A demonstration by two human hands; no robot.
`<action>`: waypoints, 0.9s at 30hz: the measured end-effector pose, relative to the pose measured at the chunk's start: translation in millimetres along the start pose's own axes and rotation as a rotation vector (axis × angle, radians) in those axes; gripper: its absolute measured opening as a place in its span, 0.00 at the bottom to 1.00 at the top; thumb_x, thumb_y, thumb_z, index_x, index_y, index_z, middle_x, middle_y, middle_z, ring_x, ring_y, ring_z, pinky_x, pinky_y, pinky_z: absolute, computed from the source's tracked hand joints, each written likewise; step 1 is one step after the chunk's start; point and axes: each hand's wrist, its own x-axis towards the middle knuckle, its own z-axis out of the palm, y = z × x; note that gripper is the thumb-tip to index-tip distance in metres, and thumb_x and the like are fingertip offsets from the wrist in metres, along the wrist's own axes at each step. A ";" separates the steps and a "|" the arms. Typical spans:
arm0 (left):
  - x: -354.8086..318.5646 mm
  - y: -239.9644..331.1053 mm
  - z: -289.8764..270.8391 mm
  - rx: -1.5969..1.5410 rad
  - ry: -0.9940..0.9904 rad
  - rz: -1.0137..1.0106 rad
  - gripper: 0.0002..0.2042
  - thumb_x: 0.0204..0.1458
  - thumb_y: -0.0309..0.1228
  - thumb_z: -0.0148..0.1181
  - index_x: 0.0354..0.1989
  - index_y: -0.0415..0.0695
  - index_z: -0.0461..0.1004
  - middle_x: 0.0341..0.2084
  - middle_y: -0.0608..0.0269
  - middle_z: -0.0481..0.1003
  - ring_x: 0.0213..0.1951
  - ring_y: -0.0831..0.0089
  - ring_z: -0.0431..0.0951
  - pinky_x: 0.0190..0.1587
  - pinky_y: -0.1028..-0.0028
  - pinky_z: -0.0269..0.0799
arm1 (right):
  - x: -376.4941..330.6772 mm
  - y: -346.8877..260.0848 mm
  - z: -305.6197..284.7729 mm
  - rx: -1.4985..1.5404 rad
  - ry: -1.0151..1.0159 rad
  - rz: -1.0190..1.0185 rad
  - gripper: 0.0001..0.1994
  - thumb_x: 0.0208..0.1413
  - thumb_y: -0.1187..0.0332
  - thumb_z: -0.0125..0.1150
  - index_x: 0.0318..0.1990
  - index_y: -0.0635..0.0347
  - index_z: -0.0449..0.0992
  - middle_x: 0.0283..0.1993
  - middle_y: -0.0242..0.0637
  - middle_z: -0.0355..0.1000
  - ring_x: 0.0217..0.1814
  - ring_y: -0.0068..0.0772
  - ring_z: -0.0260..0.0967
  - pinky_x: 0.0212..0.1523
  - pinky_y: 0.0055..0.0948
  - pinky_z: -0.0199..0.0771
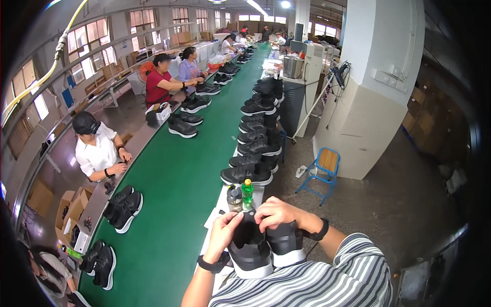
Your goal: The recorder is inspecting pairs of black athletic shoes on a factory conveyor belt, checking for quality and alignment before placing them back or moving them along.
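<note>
A pair of black sneakers with white soles stands close in front of me, heels toward me. My left hand [224, 231] pinches the upper edge of the left sneaker [250, 251], thumb pressed near its tongue. On the other side of that opening, my right hand [276, 212] is closed with its fingertips at the same sneaker's top. The right sneaker [285, 242] sits under my right wrist, partly covered by it. Just past my hands are a green bottle [247, 190] with a yellow cap and a dark drink bottle [235, 198].
A green conveyor belt [179, 169] runs away from me, with sneaker pairs [123, 209] along its left edge. More sneakers [247, 174] line my side. Co-workers [97, 148] sit opposite. A blue-framed stool [323, 169] stands right, near a pillar [358, 112].
</note>
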 end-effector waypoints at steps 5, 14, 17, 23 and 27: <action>-0.9 0.9 0.4 0.026 0.024 0.008 0.12 0.57 0.36 0.57 0.34 0.37 0.77 0.23 0.71 0.75 0.26 0.85 0.69 0.30 0.82 0.64 | -0.3 -3.9 2.6 -0.005 0.094 0.001 0.10 0.36 0.70 0.61 0.30 0.46 0.77 0.48 0.24 0.70 0.52 0.30 0.66 0.49 0.35 0.60; -5.0 10.5 -8.2 0.192 -0.035 -0.031 0.14 0.57 0.40 0.57 0.31 0.40 0.74 0.25 0.74 0.70 0.29 0.86 0.65 0.32 0.80 0.63 | 13.6 0.8 -6.6 -0.053 0.046 -0.180 0.10 0.32 0.69 0.61 0.29 0.46 0.77 0.38 0.22 0.74 0.38 0.26 0.72 0.38 0.30 0.63; 9.7 14.9 -11.8 0.050 -0.059 0.058 0.12 0.58 0.37 0.56 0.33 0.39 0.75 0.24 0.75 0.72 0.28 0.87 0.68 0.31 0.83 0.64 | 16.2 -8.0 -16.0 -0.132 0.022 -0.030 0.10 0.31 0.69 0.61 0.28 0.47 0.76 0.40 0.23 0.72 0.43 0.29 0.69 0.44 0.32 0.58; 25.5 34.2 -18.9 -0.120 0.006 -0.006 0.13 0.58 0.36 0.54 0.31 0.38 0.75 0.24 0.72 0.75 0.26 0.87 0.71 0.29 0.85 0.66 | 30.1 15.0 -31.1 -0.216 0.147 -0.067 0.09 0.32 0.72 0.62 0.25 0.44 0.75 0.45 0.24 0.70 0.47 0.30 0.67 0.49 0.33 0.56; 52.9 48.5 -36.2 -0.066 0.028 0.020 0.13 0.58 0.37 0.55 0.29 0.39 0.75 0.24 0.70 0.75 0.26 0.84 0.72 0.29 0.83 0.66 | 58.5 60.7 -41.9 -0.069 0.213 -0.162 0.10 0.30 0.72 0.64 0.25 0.45 0.80 0.49 0.32 0.70 0.50 0.38 0.67 0.50 0.36 0.63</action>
